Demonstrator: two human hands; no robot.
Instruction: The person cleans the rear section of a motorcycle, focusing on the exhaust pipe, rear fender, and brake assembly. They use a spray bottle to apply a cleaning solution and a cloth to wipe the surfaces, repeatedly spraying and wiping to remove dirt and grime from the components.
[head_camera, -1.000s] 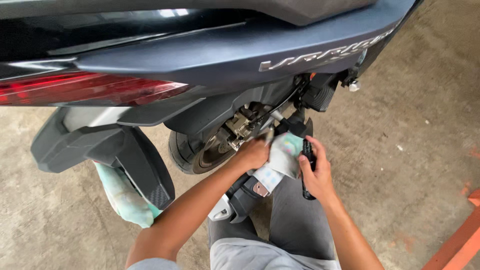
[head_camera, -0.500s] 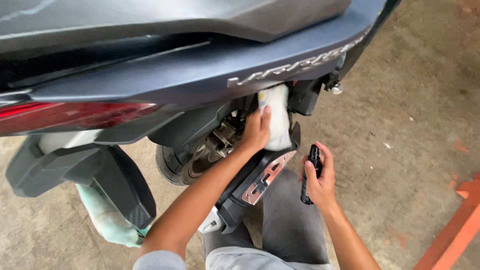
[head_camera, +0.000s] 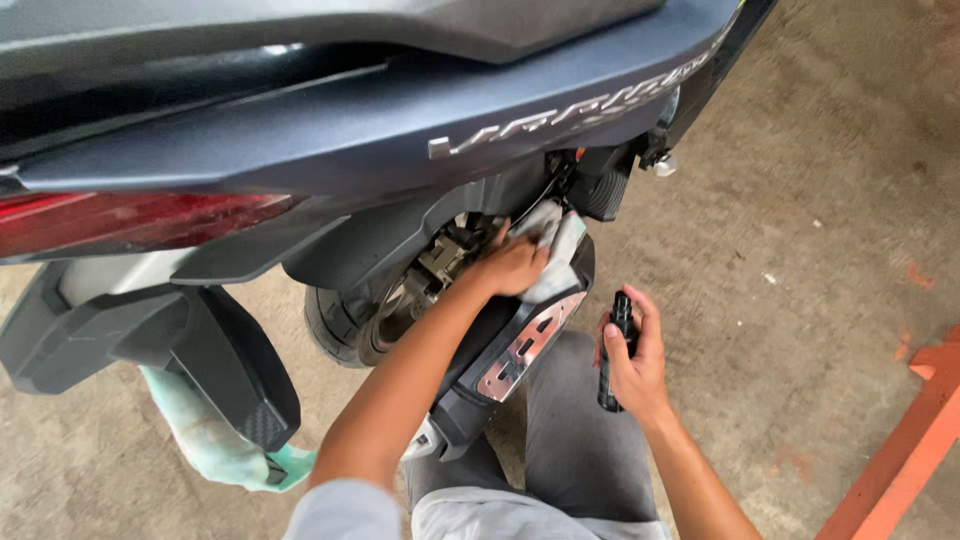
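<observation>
My left hand (head_camera: 512, 266) presses a pale cloth (head_camera: 552, 250) against the top of the black exhaust cover (head_camera: 520, 345) under the tail of a dark blue scooter (head_camera: 420, 130). My right hand (head_camera: 632, 362) is lower and to the right, clear of the scooter, and grips a small black spray bottle (head_camera: 612, 350) held upright. The rear wheel (head_camera: 350, 320) shows behind my left forearm.
A red tail light (head_camera: 130, 220) and black rear mudguard (head_camera: 210, 350) are at the left, with a greenish cloth (head_camera: 215, 435) on the concrete floor (head_camera: 800, 200) below. An orange painted strip (head_camera: 900, 450) runs along the right. My knee in grey trousers (head_camera: 580, 440) is beneath the exhaust.
My left hand with the cloth has slid across the exhaust area while my view shifted. My right hand has drawn the bottle down and away from the scooter.
</observation>
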